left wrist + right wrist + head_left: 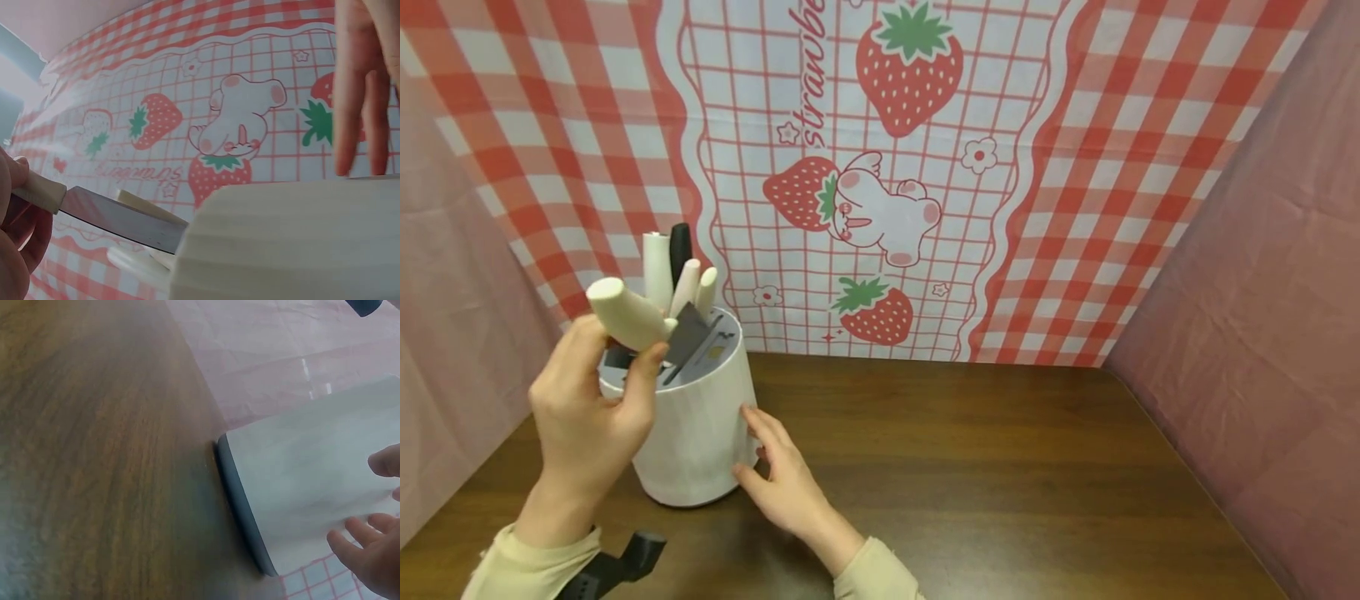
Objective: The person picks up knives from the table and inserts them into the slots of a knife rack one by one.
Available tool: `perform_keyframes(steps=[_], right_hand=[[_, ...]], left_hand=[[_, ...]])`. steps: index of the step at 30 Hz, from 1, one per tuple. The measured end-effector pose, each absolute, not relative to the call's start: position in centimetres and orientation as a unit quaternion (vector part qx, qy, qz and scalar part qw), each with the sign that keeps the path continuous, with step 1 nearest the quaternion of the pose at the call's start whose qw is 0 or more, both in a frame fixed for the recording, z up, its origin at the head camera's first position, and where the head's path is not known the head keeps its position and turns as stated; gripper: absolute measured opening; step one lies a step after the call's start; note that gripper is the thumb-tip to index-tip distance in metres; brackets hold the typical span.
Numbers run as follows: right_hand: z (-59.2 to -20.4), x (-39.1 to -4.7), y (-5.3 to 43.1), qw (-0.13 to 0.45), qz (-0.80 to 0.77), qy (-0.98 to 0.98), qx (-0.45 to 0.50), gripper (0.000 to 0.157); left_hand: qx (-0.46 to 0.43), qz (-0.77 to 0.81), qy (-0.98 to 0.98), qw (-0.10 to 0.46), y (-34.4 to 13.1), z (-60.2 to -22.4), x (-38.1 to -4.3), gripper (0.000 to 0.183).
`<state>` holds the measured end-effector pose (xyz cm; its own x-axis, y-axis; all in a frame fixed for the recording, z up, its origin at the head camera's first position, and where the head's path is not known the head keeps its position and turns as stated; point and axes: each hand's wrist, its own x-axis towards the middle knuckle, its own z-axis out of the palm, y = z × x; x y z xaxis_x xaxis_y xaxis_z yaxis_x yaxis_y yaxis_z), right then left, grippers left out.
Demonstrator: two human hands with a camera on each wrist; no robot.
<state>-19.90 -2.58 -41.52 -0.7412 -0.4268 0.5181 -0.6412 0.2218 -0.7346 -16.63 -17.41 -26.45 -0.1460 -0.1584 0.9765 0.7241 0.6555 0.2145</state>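
At the left of the head view stands a white knife block (688, 442) with a grey slotted top. My left hand (591, 408) pinches the cream handle (625, 315) of a knife above the block. In the left wrist view the knife's blade (119, 215) shows between the handle and the block's rim, its far end hidden by the block. My right hand (786, 479) rests its fingertips and thumb on the block's right side. The right wrist view shows those fingers (347, 550) spread and fairly straight against the white wall.
Other handles stand in the block: a white one (657, 271), a black one (681, 254), a pinkish one (686, 286) and a cream one (706, 290). The brown wooden table (1000, 483) stretches right. Behind hangs a strawberry-print cloth (985, 225); a pink cloth (1247, 317) hangs at the right.
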Motion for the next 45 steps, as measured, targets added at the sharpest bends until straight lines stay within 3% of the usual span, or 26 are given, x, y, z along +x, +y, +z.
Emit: perform_keyframes(steps=[4,15,27,45], right_hand=[[-41.5,-20.1,-2.7,0.11,0.523,-0.775,0.337,0.062],[-41.4,-20.2,-2.7,0.119,0.519,-0.776,0.339,0.059],[-41.4,-20.0,-2.8,0.111,0.524,-0.774,0.337,0.059],[-41.5,-20.0,-2.4,0.094,0.512,-0.782,0.342,0.063]], left_hand=[[-0.198,-0.353,-0.689,0.601,-17.9,-27.2,-17.3,0.048],[-0.175,-0.335,-0.724,0.577,-18.3,-29.4,-18.9,0.026],[-0.151,-0.335,-0.739,0.564,-18.7,-31.7,-20.3,0.031],[-0.112,-0.339,-0.74,0.57,-18.1,-32.1,-20.7,0.034]])
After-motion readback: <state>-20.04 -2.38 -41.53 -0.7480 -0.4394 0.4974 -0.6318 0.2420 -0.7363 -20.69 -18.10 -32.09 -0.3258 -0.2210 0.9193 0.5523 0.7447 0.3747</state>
